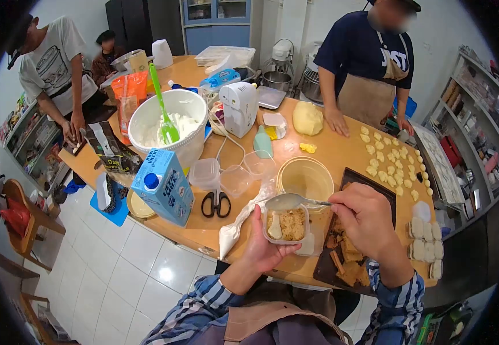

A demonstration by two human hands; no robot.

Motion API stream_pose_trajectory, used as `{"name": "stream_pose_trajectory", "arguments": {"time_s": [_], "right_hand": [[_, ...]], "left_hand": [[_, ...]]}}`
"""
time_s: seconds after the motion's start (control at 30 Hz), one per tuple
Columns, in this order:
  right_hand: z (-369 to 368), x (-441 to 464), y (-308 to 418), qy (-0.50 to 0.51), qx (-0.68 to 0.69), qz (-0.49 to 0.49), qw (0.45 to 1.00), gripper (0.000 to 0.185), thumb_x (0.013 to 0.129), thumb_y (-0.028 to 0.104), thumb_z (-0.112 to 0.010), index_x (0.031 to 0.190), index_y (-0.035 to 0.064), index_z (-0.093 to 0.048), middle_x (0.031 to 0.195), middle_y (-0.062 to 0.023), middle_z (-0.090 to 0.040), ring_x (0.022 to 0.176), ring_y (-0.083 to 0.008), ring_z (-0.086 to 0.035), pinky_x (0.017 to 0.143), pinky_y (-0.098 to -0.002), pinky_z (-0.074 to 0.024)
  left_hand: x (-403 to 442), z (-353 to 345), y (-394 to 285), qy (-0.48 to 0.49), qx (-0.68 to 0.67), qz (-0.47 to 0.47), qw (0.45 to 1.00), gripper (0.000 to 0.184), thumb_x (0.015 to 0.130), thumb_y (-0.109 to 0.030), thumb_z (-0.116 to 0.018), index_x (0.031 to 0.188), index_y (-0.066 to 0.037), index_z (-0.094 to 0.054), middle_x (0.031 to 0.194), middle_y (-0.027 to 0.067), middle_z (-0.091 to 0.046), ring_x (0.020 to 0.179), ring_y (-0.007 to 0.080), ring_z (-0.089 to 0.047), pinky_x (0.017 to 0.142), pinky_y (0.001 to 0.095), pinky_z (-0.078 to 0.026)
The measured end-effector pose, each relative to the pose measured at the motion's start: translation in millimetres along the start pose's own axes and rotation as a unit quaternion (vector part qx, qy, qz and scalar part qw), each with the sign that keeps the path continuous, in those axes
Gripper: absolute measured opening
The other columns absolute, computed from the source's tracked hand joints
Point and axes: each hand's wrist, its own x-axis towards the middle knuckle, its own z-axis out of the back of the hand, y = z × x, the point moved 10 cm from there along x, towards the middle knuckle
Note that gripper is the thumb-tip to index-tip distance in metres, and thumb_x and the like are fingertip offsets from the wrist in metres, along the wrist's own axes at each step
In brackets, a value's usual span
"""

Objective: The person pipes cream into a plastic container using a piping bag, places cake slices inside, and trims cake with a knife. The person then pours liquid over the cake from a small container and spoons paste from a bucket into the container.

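Observation:
My left hand (256,248) holds up a small clear plastic container (273,238), its fingers around the side and base. Brown crumbs (291,223) fill it, with a pale cream patch at the left. In my right hand (370,221) is a metal spoon (284,201), gripped by its handle, its bowl over the container's upper left rim. Behind them stands a cream-coloured tub (307,172). Below my right hand lies a dark tray (324,269) with broken brown cake pieces (353,270). A white piping bag (238,227) lies left of the container.
Scissors (215,204), a milk carton (163,190) and a white bowl (140,115) with a green spatula (166,109) stand left. Dough pieces (396,161) and filled containers (425,241) are at right. Across the table, one person (364,57) is beside a dough ball (307,119); others are at left.

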Motion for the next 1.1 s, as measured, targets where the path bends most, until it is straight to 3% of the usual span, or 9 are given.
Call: {"name": "stream_pose_trajectory", "arguments": {"time_s": [0.07, 0.17, 0.37, 0.47, 0.8, 0.9, 1.1], "right_hand": [[0, 0, -1, 0.001, 0.0, -0.004, 1.0, 0.009, 0.073, 0.007, -0.059, 0.08, 0.0052, -0.064, 0.076, -0.0096, -0.059, 0.073, -0.0276, -0.057, 0.064, -0.036, -0.0457], [-1, -1, -6, 0.0, 0.006, -0.015, 1.0, 0.009, 0.073, 0.007, -0.058, 0.08, 0.005, -0.064, 0.076, -0.01, -0.059, 0.074, -0.0283, -0.057, 0.064, -0.0364, -0.0455], [-2, -1, -18, -0.003, 0.003, -0.027, 1.0, 0.009, 0.074, 0.009, -0.058, 0.08, 0.0049, -0.064, 0.075, -0.0109, -0.059, 0.073, -0.029, -0.057, 0.065, -0.0369, -0.0455], [-2, -1, -20, -0.002, 0.008, -0.038, 0.999, 0.009, 0.074, 0.009, -0.058, 0.08, 0.0047, -0.064, 0.076, -0.0112, -0.059, 0.074, -0.0291, -0.058, 0.065, -0.0368, -0.0456], [-13, 1, -44, 0.026, 0.083, -0.103, 0.991, 0.013, 0.073, 0.009, -0.06, 0.083, 0.0015, -0.065, 0.079, -0.0146, -0.061, 0.075, -0.0302, -0.059, 0.066, -0.0355, -0.0459], [-16, 1, -47, 0.031, 0.098, -0.106, 0.989, 0.013, 0.073, 0.009, -0.06, 0.083, 0.001, -0.064, 0.077, -0.0148, -0.061, 0.071, -0.028, -0.059, 0.064, -0.0334, -0.0457], [-39, -1, -56, 0.107, 0.201, -0.151, 0.962, 0.016, 0.076, 0.009, -0.059, 0.087, -0.0023, -0.064, 0.071, -0.0095, -0.062, 0.063, -0.0135, -0.055, 0.06, -0.0274, -0.0437]], "left_hand": [[0, -3, -1, 0.014, 0.015, -0.006, 1.0, 0.078, 0.079, -0.072, -0.022, 0.125, -0.011, -0.041, 0.115, 0.008, -0.053, 0.097, 0.02, -0.057, 0.075, 0.0352, -0.052], [-1, -2, 0, 0.005, -0.016, 0.003, 1.0, 0.068, 0.084, -0.066, -0.02, 0.125, -0.016, -0.041, 0.116, 0.0069, -0.052, 0.094, 0.0236, -0.058, 0.072, 0.0413, -0.052], [-1, -2, -12, -0.01, 0.033, -0.035, 0.999, 0.074, 0.082, -0.068, -0.021, 0.125, -0.012, -0.04, 0.115, 0.0081, -0.053, 0.096, 0.0211, -0.057, 0.072, 0.0356, -0.053], [1, -1, -17, 0.014, 0.017, -0.053, 0.998, 0.07, 0.085, -0.064, -0.017, 0.127, -0.013, -0.038, 0.118, 0.0099, -0.051, 0.101, 0.0251, -0.055, 0.075, 0.0391, -0.053], [5, 0, -26, -0.001, 0.058, -0.093, 0.994, 0.068, 0.086, -0.062, -0.013, 0.127, -0.013, -0.038, 0.118, 0.0091, -0.051, 0.103, 0.0248, -0.054, 0.075, 0.0369, -0.052], [6, 3, -28, -0.013, 0.061, -0.097, 0.993, 0.068, 0.086, -0.062, -0.013, 0.127, -0.013, -0.038, 0.118, 0.0089, -0.05, 0.103, 0.0246, -0.054, 0.075, 0.0364, -0.052], [8, -2, -29, -0.017, 0.054, -0.104, 0.993, 0.068, 0.086, -0.063, -0.015, 0.125, -0.014, -0.039, 0.117, 0.0078, -0.051, 0.102, 0.0238, -0.054, 0.075, 0.0356, -0.051]]}}
